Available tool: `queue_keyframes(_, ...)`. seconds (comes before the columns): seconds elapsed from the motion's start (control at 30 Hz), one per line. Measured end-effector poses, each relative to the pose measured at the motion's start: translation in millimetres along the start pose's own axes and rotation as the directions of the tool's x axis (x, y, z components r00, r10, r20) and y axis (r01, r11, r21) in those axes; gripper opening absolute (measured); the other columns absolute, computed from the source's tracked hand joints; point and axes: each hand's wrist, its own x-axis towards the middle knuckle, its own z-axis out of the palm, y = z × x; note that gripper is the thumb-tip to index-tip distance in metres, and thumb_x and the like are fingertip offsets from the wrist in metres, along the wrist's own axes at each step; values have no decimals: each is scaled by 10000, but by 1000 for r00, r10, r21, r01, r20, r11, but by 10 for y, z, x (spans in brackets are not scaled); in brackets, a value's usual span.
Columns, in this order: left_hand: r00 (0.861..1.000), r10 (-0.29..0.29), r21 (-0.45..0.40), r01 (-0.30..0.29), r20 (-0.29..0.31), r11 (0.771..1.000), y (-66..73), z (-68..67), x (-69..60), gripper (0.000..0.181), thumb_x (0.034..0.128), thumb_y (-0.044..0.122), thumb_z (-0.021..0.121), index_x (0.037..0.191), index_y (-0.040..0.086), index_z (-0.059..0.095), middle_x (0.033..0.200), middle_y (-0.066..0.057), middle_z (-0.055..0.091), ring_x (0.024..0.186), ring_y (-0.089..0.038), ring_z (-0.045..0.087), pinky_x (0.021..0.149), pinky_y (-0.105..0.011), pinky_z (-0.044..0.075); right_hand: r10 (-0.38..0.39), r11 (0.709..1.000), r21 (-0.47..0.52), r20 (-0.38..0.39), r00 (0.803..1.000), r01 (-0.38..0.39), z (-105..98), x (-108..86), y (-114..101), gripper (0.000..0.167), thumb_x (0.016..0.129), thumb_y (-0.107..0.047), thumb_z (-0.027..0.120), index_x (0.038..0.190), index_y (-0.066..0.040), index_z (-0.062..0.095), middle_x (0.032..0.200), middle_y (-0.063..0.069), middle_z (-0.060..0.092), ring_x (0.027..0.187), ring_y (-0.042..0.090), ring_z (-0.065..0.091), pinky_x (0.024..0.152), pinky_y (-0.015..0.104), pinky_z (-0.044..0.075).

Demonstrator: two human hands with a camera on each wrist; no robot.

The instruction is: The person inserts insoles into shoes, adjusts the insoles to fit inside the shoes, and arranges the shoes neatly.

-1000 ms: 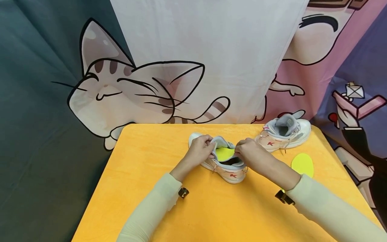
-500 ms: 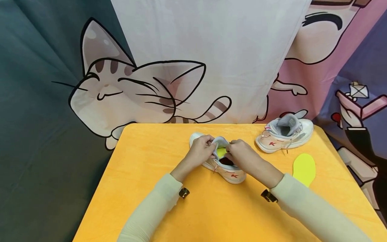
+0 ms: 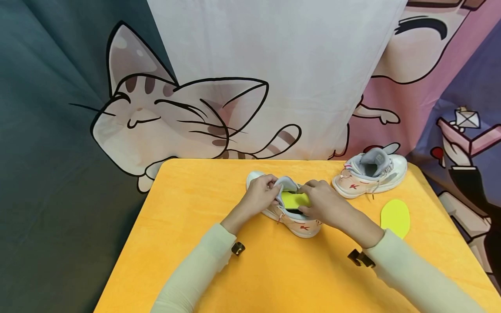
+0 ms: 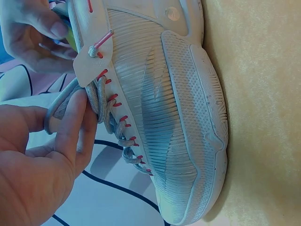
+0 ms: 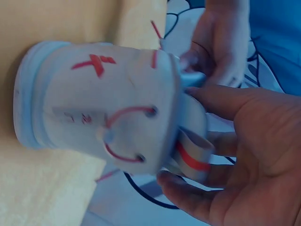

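Note:
A white and pale peach sneaker (image 3: pixel 299 226) stands on the table, toe pointing away to the left. My left hand (image 3: pixel 258 194) pinches its padded tongue (image 4: pixel 63 106) between thumb and fingers, as the left wrist view shows. A yellow-green insole (image 3: pixel 294 200) lies partly in the shoe's opening, its front end hidden inside. My right hand (image 3: pixel 324 203) holds the insole's rear end, thumb on one edge and fingers on the other. In the right wrist view, that hand is just over the heel, near the striped pull tab (image 5: pixel 193 157).
The matching sneaker (image 3: pixel 369 173) stands at the back right of the yellow table (image 3: pixel 203 208). Another yellow-green insole (image 3: pixel 395 218) lies flat in front of it. A printed cat curtain (image 3: pixel 235 52) hangs behind the table's back edge.
My right hand pushed in over the opening, then drew back a little to the right, and more of the insole shows again. My left hand has stayed on the tongue.

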Motion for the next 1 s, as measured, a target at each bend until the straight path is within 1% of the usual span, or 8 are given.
queue_keyframes(0.1, 1000, 4, 0, -4, -1, 1000, -5, 0, 5, 217, 1039, 135, 605, 1186, -10, 671, 905, -108, 647, 715, -258, 736, 675, -459, 637, -7, 1000, 30, 31, 999, 6, -84, -41, 40, 443, 882, -235, 822, 1237, 0, 699, 1278, 238, 653, 1132, 412, 626, 951, 530, 545)
queue_keyframes(0.2, 1000, 11, 1, -11, -6, 1000, -6, 2, 10, 220, 1038, 133, 602, 1183, -18, 668, 906, -108, 645, 712, -262, 733, 678, -473, 636, -6, 999, 41, 68, 998, 3, -133, -41, 48, 439, 883, -201, 816, 1242, 21, 695, 1243, 238, 668, 1097, 368, 653, 909, 479, 571)
queue_keyframes(0.33, 1000, 19, 5, -18, -9, 1000, -7, 9, 19, 209, 1037, 131, 602, 1166, -20, 669, 911, -108, 646, 704, -219, 725, 669, -441, 640, 9, 1000, -15, 108, 994, -8, -155, 1, -3, 426, 864, -192, 833, 1202, 38, 715, 1135, 213, 702, 995, 301, 668, 824, 411, 590)
queue_keyframes(0.53, 1000, 11, 3, -11, -4, 1000, -17, 24, 28, 207, 1038, 137, 599, 1166, -7, 673, 913, -104, 646, 676, -147, 708, 647, -384, 638, 17, 988, -156, 149, 989, 6, -126, 83, -99, 291, 852, -197, 855, 1008, 23, 746, 919, 143, 661, 823, 221, 628, 708, 337, 585)
queue_keyframes(0.67, 1000, 5, 0, -5, -8, 1000, -24, 28, 22, 202, 1037, 134, 603, 1165, -5, 672, 901, -99, 642, 681, -180, 717, 640, -375, 636, 47, 994, -109, 188, 981, -27, -81, 128, -125, 257, 880, -175, 831, 997, 31, 732, 904, 126, 628, 768, 187, 611, 637, 288, 558)
queue_keyframes(0.8, 1000, 5, -3, -5, -11, 1000, -28, 27, 14, 204, 1036, 129, 604, 1168, -10, 673, 901, -103, 643, 705, -225, 729, 645, -388, 637, 37, 999, 30, 139, 990, -42, -2, 138, -86, 158, 890, -91, 802, 984, 23, 744, 901, 109, 658, 738, 166, 590, 589, 256, 517)
queue_keyframes(0.9, 1000, 2, -5, -2, -15, 1000, -25, 23, 8, 212, 1038, 130, 602, 1175, -14, 673, 909, -105, 644, 708, -221, 727, 659, -412, 639, -21, 995, 94, 53, 998, 16, 56, 140, -42, 125, 883, -47, 795, 992, 9, 771, 941, 129, 715, 768, 164, 610, 598, 262, 518)
queue_keyframes(1.0, 1000, 1, -5, -1, -19, 1000, -22, 22, 5, 214, 1039, 128, 598, 1178, -17, 671, 918, -107, 643, 698, -200, 720, 669, -435, 639, -62, 992, 107, -11, 998, 62, 112, 153, -4, 135, 873, -43, 804, 998, 3, 784, 968, 145, 743, 800, 170, 645, 621, 279, 543)
